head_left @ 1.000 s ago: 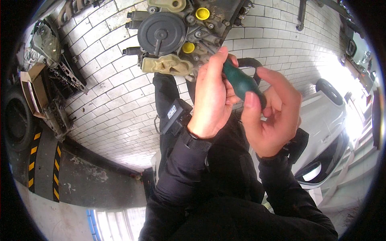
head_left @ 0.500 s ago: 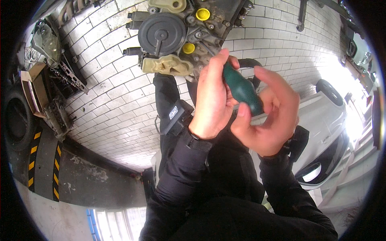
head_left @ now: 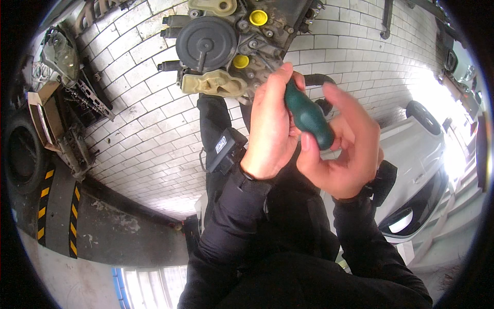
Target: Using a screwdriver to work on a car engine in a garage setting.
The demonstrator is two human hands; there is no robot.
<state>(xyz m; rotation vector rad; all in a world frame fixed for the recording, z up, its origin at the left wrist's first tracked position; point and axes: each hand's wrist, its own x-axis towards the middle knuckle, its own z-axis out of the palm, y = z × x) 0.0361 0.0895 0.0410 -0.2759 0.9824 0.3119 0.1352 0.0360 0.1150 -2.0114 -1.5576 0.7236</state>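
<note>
Since the earlier frames: right hand (head_left: 352, 157) has shifted slightly left, and the butt of the green-handled tool (head_left: 309, 117) has swung slightly left and down with it. Left hand (head_left: 266, 129) about unchanged.

Tool looks like a screwdriver; it slants from the right hand up-left, its thin shaft (head_left: 268, 66) running toward the engine (head_left: 250, 45). Tip too small to make out, so can't tell if it's seated. Left fingers are curled round the front of the handle, gripping it. Right thumb is at the butt, index raised and blurred, apart from the handle; the other fingers bend in close to the butt, can't tell if they pinch it. Nearby: yellow cap (head_left: 241, 61) left of the shaft, beige part (head_left: 213, 84) below that, black round cover (head_left: 207, 44) further left, dark hose (head_left: 319, 80) just behind the handle.

Risks, my judgement: the tip could slip and scrape the engine if the handle tilts off the shaft's line, as a sideways push at the butt might do. The right hand could lose the butt with its index off. Left knuckles look close enough to the engine to get knocked in a slip.
</note>
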